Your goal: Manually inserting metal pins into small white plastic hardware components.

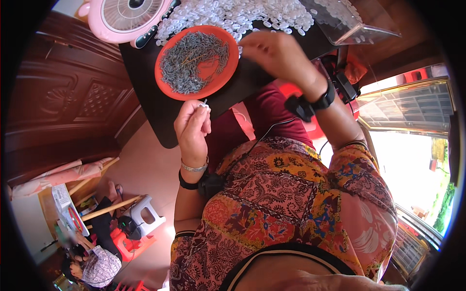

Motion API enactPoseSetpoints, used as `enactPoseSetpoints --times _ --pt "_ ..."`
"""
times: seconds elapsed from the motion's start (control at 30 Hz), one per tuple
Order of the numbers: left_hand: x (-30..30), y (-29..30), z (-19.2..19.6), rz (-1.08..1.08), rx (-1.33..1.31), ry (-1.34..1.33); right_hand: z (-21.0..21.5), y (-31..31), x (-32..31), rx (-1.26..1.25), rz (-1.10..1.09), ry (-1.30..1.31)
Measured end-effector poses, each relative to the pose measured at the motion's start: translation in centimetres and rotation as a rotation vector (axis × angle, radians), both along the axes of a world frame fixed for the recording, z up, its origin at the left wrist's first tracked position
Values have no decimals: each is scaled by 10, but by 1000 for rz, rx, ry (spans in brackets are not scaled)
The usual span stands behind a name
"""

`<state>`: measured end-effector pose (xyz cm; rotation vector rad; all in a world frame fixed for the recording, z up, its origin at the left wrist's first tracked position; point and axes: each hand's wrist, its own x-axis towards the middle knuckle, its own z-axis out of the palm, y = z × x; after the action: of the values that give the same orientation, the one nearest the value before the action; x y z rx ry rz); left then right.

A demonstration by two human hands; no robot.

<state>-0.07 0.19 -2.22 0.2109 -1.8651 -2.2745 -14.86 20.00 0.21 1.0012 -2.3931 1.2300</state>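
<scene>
My left hand (192,127) pinches a small white plastic piece with a thin metal pin (204,103) sticking out of it, held just below the orange plate (228,68). The plate holds a heap of small grey metal pins (193,60). My right hand (274,52) hovers to the right of the plate, above the black tabletop (145,82), fingers curled; whether it holds anything I cannot tell. A pile of small white plastic pieces (238,14) lies behind the plate.
A pink desk fan (127,17) stands at the back left. A clear plastic box (349,24) sits at the back right. Another person (99,264) sits low at the left near a white stool (145,216) and red stools. A carved wooden door (73,102) is on the left.
</scene>
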Motion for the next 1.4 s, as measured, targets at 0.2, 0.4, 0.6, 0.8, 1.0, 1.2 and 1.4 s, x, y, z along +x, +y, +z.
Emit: enactPoseSetpoints --times 0.2,0.4,0.6,0.8,1.0,1.2,1.4 --pt "1 -3 -3 -28 55 -7 -6 47 -43 479 -221 149" --pt "1 -3 -5 -35 39 -12 -28 38 -51 570 -305 248" --pt "0 -3 -4 -49 21 -39 -30 32 -60 455 -185 197" --pt "-2 1 -2 -50 23 -48 -28 29 -65 417 -140 -9" --pt "-4 2 3 -99 2 -85 -30 31 -64 358 -72 21" --pt "-5 5 12 -123 -42 -48 -10 26 -35 119 50 -501" --pt "-10 13 24 -133 3 6 -5 -2 12 -577 471 -1080"
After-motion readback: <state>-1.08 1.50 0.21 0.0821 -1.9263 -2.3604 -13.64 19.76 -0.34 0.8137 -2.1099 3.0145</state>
